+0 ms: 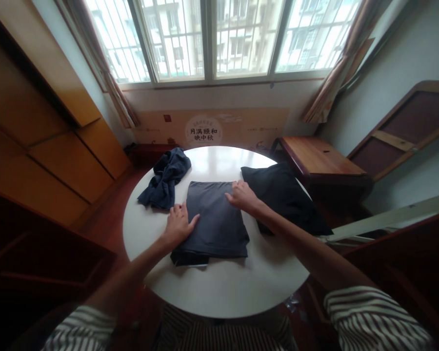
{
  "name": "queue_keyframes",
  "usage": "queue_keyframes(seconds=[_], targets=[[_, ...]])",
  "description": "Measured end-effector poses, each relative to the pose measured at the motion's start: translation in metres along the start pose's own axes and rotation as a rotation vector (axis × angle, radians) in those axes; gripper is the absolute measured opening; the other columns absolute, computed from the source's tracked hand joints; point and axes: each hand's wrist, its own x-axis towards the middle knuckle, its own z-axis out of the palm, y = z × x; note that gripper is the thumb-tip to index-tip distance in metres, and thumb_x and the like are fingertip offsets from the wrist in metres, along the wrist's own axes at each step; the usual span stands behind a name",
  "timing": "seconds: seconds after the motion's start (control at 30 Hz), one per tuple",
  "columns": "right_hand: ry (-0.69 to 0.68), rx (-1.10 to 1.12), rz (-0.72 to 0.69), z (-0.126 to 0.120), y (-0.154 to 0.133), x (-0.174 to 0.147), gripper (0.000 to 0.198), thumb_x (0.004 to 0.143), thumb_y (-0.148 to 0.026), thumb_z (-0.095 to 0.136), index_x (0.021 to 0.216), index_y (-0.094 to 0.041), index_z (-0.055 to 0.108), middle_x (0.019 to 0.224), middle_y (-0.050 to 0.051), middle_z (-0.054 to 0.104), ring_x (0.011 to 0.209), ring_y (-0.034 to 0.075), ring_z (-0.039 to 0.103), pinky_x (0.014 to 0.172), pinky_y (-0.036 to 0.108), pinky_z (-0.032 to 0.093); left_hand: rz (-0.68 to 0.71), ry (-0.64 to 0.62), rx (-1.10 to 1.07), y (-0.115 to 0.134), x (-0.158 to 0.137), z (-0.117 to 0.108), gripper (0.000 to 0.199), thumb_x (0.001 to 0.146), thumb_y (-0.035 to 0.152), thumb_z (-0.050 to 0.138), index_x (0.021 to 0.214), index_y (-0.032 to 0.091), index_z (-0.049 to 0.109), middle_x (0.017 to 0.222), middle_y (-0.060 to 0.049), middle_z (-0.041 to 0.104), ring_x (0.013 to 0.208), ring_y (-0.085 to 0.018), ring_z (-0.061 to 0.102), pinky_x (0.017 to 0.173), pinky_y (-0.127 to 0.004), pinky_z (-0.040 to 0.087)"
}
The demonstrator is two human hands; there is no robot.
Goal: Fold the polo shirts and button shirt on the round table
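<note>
A folded dark grey garment (pixel 215 219) lies on a round white table (pixel 227 287) in front of me. At its left edge rests my left hand (pixel 180 225), open, the thumb apart on the cloth and the fingertips along the side. My right hand (pixel 242 196) lies over the garment's top right corner; its fingers are slightly bent and the thumb is spread away from them. A crumpled navy garment (pixel 166 178) sits at the table's back left. On the right, partly behind my right forearm, a black piece of clothing (pixel 278 190) lies flat.
Beyond the table's right side stands a low wooden table (pixel 318 153). A printed cardboard panel (pixel 249 129) leans below the barred window. Wooden cabinets (pixel 58 161) line the left, and a wood-framed panel (pixel 406 131) leans on the right wall.
</note>
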Motion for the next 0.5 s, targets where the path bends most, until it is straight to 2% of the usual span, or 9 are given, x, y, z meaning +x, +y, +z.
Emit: queue_keyframes(seconds=[0.1,0.17,0.23,0.3,0.37,0.43,0.5], targets=[[-0.137,0.158,0.238,-0.001,0.021,0.04,0.035,0.078,-0.04,0.079,0.093,-0.009,0.07,0.095,0.019,0.07,0.098,0.032,0.065,0.083,0.036,0.054,-0.124,-0.101,-0.093,-0.014,-0.04,-0.011,0.076,0.084,0.062,0.06,0.136,0.008,0.047,0.118,-0.018,0.061,0.111,-0.032,0.061,0.093,-0.039,0.048],[-0.18,0.233,0.298,0.003,0.029,0.053,0.032,0.078,-0.04,0.078,0.083,-0.01,0.069,0.074,0.013,0.068,0.076,0.026,0.067,0.064,0.03,0.055,-0.173,-0.231,-0.132,-0.017,-0.051,-0.021,0.065,0.084,0.063,0.061,0.124,0.011,0.056,0.101,-0.013,0.067,0.098,-0.03,0.066,0.084,-0.036,0.049],[-0.181,0.314,0.35,0.008,0.032,0.058,0.029,0.077,-0.036,0.079,0.077,-0.009,0.067,0.065,0.01,0.065,0.064,0.022,0.065,0.054,0.028,0.052,-0.19,-0.338,-0.113,-0.015,-0.055,-0.029,0.049,0.086,0.06,0.059,0.102,0.015,0.064,0.087,-0.011,0.069,0.091,-0.031,0.068,0.079,-0.035,0.048],[-0.162,0.406,0.369,0.013,0.031,0.058,0.024,0.073,-0.028,0.081,0.074,-0.009,0.066,0.067,0.01,0.065,0.065,0.021,0.065,0.054,0.026,0.051,-0.192,-0.334,-0.088,-0.012,-0.056,-0.033,0.037,0.089,0.054,0.058,0.089,0.017,0.063,0.088,-0.012,0.069,0.091,-0.031,0.068,0.08,-0.036,0.047],[-0.149,0.516,0.352,0.017,0.028,0.055,0.018,0.072,-0.021,0.08,0.075,-0.011,0.066,0.073,0.009,0.068,0.069,0.019,0.067,0.059,0.024,0.052,-0.203,-0.272,-0.145,-0.009,-0.058,-0.034,0.029,0.091,0.046,0.056,0.09,0.018,0.06,0.093,-0.013,0.07,0.094,-0.03,0.068,0.082,-0.037,0.048],[-0.154,0.633,0.32,0.02,0.023,0.052,0.013,0.075,-0.02,0.076,0.08,-0.013,0.066,0.078,0.007,0.071,0.071,0.017,0.068,0.063,0.023,0.054,-0.239,-0.267,-0.35,-0.01,-0.061,-0.032,0.028,0.092,0.045,0.055,0.099,0.019,0.058,0.093,-0.01,0.07,0.091,-0.028,0.068,0.08,-0.036,0.05],[-0.163,0.727,0.301,0.023,0.019,0.049,0.014,0.078,-0.019,0.071,0.089,-0.013,0.065,0.081,0.006,0.071,0.071,0.017,0.069,0.063,0.024,0.056,-0.322,-0.347,-0.657,-0.013,-0.063,-0.03,0.04,0.089,0.051,0.058,0.113,0.019,0.054,0.09,-0.007,0.07,0.083,-0.025,0.069,0.073,-0.033,0.052]])
